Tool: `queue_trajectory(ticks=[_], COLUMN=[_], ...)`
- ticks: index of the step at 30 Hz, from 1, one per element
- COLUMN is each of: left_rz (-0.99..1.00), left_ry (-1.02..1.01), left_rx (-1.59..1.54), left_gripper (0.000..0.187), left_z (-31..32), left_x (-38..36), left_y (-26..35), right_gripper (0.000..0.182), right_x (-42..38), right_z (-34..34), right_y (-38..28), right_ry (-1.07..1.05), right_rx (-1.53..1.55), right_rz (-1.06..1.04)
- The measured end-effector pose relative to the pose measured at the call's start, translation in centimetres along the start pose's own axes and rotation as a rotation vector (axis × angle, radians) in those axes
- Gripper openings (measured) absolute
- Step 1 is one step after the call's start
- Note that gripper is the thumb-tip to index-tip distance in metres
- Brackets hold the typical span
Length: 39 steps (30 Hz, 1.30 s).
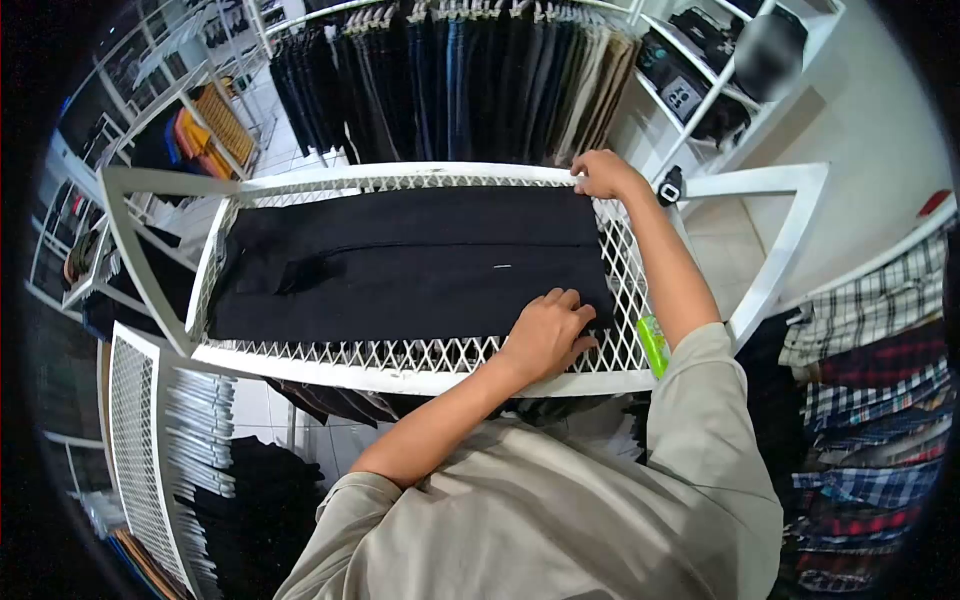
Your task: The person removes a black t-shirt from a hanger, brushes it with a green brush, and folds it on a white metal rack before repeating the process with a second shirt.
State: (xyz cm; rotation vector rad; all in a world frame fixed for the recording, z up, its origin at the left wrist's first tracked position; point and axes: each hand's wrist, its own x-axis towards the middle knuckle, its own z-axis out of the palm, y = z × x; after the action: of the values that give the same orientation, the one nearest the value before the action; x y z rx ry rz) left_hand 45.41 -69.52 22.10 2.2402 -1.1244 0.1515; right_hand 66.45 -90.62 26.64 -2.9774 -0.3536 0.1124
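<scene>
Folded black trousers [400,262] lie lengthwise on the mesh top of a white metal rack [400,380], with a small light mark on their right half. My left hand [550,335] rests on the near right corner of the cloth, its fingers bent and its thumb apart. At the far right corner, my right hand [603,174] is curled at the rack's rim beside the cloth; what its fingertips pinch is too small to make out. A black watch is on the right wrist.
A bright green packet [653,346] lies on the mesh by my right forearm. Hanging trousers [450,85] line the far side. Plaid shirts [880,400] hang at the right, and a mesh panel with white hangers [200,430] is at the lower left. Slanted white bars rise at both rack ends.
</scene>
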Motion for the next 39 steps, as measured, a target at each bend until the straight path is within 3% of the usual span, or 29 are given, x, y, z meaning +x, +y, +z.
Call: queue_trajectory(ticks=[3,8,11,13,15,21,23,25,27,29,31,33,35,37,39], left_rz=[0.004,0.012,-0.047,-0.178,-0.320,-0.603,-0.663,-0.670,-0.730,-0.768,-0.811,-0.799,-0.848,-1.077,-1.263], left_ry=[0.006,0.069,0.188,0.300,0.485,0.986,1.139,1.254,1.315,1.405,1.475,1.502,1.504,1.402,1.237], left_rx=[0.027,0.127,0.002,-0.150,-0.339,-0.577,-0.702,-0.567,-0.585,-0.531,-0.508,-0.414,-0.291,-0.037,0.227], left_gripper=[0.031,0.022,0.017,0.016,0.014,0.008,0.009,0.008,0.007,0.007,0.007,0.008,0.009,0.018,0.022], left_z=[0.9,2.7,0.8,-2.7,-5.3,-14.4,-17.1,-19.1,-21.2,-22.8,-24.2,-24.8,-25.7,-26.1,-25.3], left_x=[1.0,2.0,1.8,0.8,-0.7,-9.6,-13.3,-16.5,-19.6,-22.4,-24.7,-27.3,-28.7,-30.0,-31.2], left_y=[0.5,0.2,0.5,0.4,-0.4,-4.9,-6.8,-9.2,-10.7,-12.1,-13.3,-15.4,-16.2,-17.2,-19.0], right_gripper=[0.042,0.034,0.026,0.031,0.030,0.026,0.029,0.040,0.034,0.033,0.035,0.036,0.034,0.034,0.036], right_x=[-1.2,-1.1,-0.5,0.1,1.3,6.1,7.8,11.7,14.3,18.7,19.7,21.8,22.9,22.9,24.2], right_z=[0.1,0.9,-0.9,-3.5,-4.1,-8.4,-7.9,-7.4,-6.4,-3.2,-1.5,2.3,4.9,7.1,10.7], right_y=[1.0,1.9,1.1,-1.1,-2.8,-15.4,-20.6,-24.9,-30.2,-34.6,-39.9,-44.3,-47.8,-50.1,-50.6], right_ry=[-0.111,-0.058,-0.071,-0.192,-0.103,-0.353,-0.246,-0.268,-0.250,-0.166,-0.095,-0.010,0.031,-0.007,0.140], right_rx=[0.088,0.202,0.156,0.363,0.667,0.984,0.958,0.826,0.713,0.696,0.654,0.699,0.640,0.673,0.559], right_rz=[0.085,0.035,-0.014,0.050,-0.031,-0.210,-0.352,-0.468,-0.495,-0.718,-0.609,-0.633,-0.640,-0.609,-0.718])
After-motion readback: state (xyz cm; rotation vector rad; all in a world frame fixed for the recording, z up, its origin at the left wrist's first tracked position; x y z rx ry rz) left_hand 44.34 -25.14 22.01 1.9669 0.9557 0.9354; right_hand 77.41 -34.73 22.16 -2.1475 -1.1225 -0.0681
